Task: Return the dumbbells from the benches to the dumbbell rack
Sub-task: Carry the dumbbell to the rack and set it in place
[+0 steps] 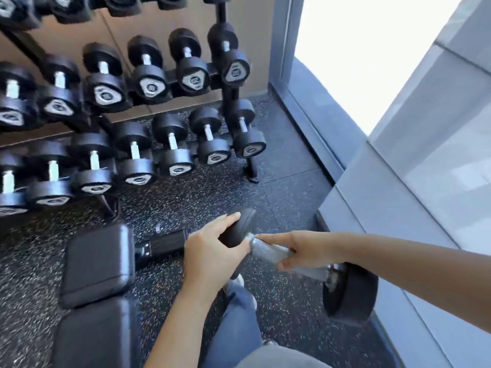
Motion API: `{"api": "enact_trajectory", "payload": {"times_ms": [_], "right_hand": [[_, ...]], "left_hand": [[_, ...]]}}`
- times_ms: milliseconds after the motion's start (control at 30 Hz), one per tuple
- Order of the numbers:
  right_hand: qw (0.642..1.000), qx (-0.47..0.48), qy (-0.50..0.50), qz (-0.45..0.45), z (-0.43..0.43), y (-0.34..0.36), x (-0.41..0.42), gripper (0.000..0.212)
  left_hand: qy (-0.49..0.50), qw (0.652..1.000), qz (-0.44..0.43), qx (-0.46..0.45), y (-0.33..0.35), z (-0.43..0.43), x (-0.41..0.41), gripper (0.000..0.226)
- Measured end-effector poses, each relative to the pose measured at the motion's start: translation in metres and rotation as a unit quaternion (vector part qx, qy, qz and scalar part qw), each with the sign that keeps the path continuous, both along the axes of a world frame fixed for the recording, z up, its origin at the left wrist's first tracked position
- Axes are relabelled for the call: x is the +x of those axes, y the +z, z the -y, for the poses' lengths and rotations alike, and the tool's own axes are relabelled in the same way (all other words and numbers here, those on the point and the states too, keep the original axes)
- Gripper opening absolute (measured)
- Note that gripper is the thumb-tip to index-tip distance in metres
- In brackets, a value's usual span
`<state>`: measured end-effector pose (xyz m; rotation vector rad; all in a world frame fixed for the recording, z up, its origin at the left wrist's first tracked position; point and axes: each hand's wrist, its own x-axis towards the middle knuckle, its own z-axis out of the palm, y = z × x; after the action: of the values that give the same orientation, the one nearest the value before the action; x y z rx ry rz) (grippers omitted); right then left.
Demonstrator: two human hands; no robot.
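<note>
Aloft: knurled-steel, round-headed dumbbell (266, 251)

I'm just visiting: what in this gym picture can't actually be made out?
Racked dumbbells: weight labels too blurred to read in the head view.
Rack: cut off by the left and top edges, so free slots there are unseen.
Carried dumbbell: no weight label shows; the left hand covers part of one head.
Bench: cut off by the bottom edge.

On the dumbbell rack (221, 11), weight labels (235, 71) blur unreadably.
</note>
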<state>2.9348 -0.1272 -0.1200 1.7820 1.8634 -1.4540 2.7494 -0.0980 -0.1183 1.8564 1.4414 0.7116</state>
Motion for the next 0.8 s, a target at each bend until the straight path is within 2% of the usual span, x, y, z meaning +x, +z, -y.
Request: {"api": "enact_trajectory", "payload": {"times_ms": [300,567,800], "right_hand": [[0.997,-0.014,-0.070,0.024,-0.133,0.002,0.060,0.073],[0.994,0.016,-0.108,0.021,-0.252,0.011,0.118,0.074],[0.994,-0.004,-0.108,-0.009,-0.338,0.014,0.176,0.073]], "left_hand": [[-0.070,0.997,0.004,-0.026,0.002,-0.158,0.068,0.046],[-0.113,0.994,0.005,0.008,0.017,-0.293,0.127,0.045],[-0.097,0.995,-0.012,0.007,0.018,-0.378,0.187,0.045]]}}
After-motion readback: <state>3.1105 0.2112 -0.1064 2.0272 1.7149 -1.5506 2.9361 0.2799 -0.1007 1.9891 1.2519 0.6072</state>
